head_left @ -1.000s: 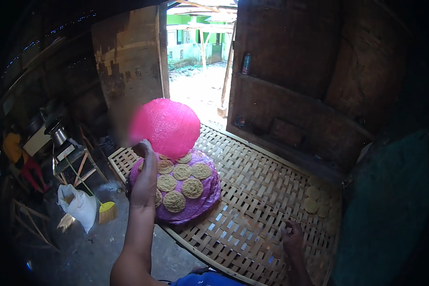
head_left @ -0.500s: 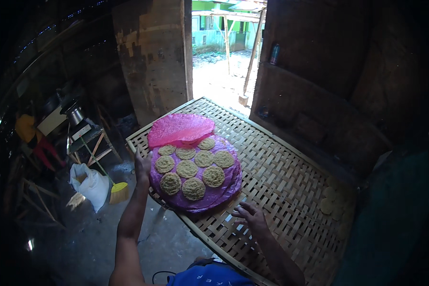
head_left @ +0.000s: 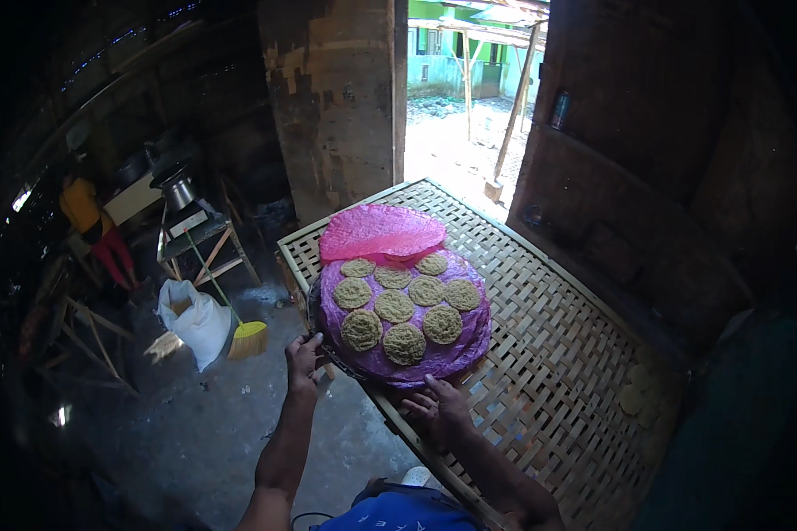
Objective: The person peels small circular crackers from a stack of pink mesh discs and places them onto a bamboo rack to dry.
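Note:
A round tray with a dark rim lies at the left, near end of a woven bamboo table. Purple plastic sheeting covers it, and a brighter pink flap is folded back at its far side. Several flat, rough-textured tan discs rest on the plastic. My left hand grips the tray's near left rim. At the near right rim is my right hand, thumb on the edge and fingers curled beneath it.
More pale discs lie at the table's right end. On the floor to the left are a white sack and a yellow broom. Behind them, a metal pot tops a small stand. A person is at far left; a doorway opens ahead.
My left hand has moved nearer along the tray's left side. My right hand has come from beside the tray to its near rim. The whole view has shifted, placing everything farther right.

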The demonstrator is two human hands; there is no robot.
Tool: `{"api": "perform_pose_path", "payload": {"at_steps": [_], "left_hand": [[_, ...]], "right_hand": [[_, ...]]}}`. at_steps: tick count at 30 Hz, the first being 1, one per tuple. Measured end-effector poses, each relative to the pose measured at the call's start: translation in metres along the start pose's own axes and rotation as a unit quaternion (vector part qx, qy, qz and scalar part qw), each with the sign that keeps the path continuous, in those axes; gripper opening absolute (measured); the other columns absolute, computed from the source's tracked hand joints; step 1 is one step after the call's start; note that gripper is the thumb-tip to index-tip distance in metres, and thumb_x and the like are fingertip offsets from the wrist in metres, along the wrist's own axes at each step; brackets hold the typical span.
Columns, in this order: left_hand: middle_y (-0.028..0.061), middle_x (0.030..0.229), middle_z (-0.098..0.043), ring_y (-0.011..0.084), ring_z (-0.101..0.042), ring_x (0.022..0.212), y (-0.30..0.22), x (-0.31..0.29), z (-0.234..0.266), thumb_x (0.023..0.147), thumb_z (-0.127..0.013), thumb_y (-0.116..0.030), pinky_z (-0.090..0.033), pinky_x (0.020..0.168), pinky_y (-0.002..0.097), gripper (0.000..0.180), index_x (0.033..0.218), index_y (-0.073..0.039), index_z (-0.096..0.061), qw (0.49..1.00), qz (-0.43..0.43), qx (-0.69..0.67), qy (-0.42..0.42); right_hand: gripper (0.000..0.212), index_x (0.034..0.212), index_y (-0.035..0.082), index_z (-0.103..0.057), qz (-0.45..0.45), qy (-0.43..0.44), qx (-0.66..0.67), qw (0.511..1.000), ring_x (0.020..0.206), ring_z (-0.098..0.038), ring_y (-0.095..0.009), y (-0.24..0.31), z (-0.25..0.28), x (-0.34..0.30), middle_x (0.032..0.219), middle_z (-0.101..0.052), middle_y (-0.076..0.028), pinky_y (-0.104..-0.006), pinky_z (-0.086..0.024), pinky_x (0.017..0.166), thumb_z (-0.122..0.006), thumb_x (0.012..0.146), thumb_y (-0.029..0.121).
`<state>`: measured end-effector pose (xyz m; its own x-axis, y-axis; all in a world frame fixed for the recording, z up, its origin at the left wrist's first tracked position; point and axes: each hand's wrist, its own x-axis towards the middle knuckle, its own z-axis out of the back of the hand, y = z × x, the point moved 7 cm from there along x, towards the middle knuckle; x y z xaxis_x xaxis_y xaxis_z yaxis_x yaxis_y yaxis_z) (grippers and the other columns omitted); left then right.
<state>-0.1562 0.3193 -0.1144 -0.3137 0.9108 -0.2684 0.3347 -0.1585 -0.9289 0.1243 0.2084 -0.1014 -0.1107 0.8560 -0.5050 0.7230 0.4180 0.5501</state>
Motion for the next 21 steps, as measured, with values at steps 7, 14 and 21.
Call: {"api": "perform_pose_path", "payload": {"at_steps": [7, 14, 21], "left_hand": [[0.0092, 0.098, -0.066, 0.0233, -0.069, 0.080, -0.001, -0.079, -0.058, 0.084, -0.059, -0.002, -0.060, 0.068, 0.0387, 0.039, 0.121, -0.005, -0.049, 0.989, 0.058, -0.071, 0.115], [0.0137, 0.117, -0.059, 0.0270, -0.064, 0.102, 0.045, -0.179, -0.104, 0.077, -0.061, 0.010, -0.060, 0.079, 0.0378, 0.057, 0.130, 0.000, -0.041, 0.974, 0.068, -0.152, 0.155], [0.0174, 0.107, -0.063, 0.0309, -0.068, 0.093, 0.059, -0.238, -0.073, 0.081, -0.063, 0.002, -0.063, 0.073, 0.0431, 0.047, 0.124, 0.003, -0.046, 0.943, 0.193, 0.030, 0.268]], "right_hand": [[0.031, 0.123, 0.004, -0.047, 0.226, -0.044, 0.067, 0.971, 0.104, -0.063, -0.025, 0.050, 0.046, 0.008, 0.118, -0.060, -0.011, -0.0460, -0.056, 0.087, -0.058, 0.097, 0.018], [0.032, 0.123, 0.000, -0.051, 0.247, -0.104, -0.013, 0.963, 0.098, -0.065, -0.024, 0.093, 0.107, -0.017, 0.111, -0.064, -0.012, -0.0423, -0.056, 0.086, -0.059, 0.095, 0.013], [0.038, 0.126, -0.001, -0.050, 0.250, -0.216, -0.021, 0.944, 0.106, -0.061, -0.023, 0.046, 0.139, -0.136, 0.117, -0.062, -0.012, -0.0393, -0.049, 0.096, -0.062, 0.092, 0.009]]}}
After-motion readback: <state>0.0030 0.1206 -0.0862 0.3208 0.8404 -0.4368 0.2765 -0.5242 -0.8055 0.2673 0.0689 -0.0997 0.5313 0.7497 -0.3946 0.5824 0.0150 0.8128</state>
